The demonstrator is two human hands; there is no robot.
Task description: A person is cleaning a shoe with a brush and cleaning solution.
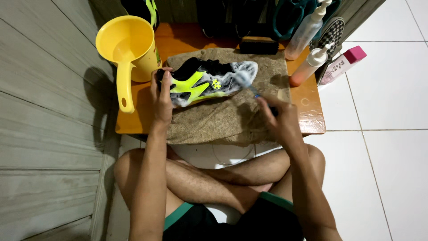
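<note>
A black and neon-yellow sports shoe (203, 80), covered in white foam, lies on its side on a brown towel (223, 118). My left hand (161, 96) grips the shoe's heel end. My right hand (278, 117) holds a small brush (248, 84) by its handle, and the bristle head rests on the foamy toe end of the shoe.
The towel covers a low orange wooden table (312, 116). A yellow water scoop (127, 49) stands at the table's left. A black brush block (258, 46), two squeeze bottles (307, 29) (307, 67) and a pink-capped box (341, 64) sit at the back right. My crossed legs lie below on white tiles.
</note>
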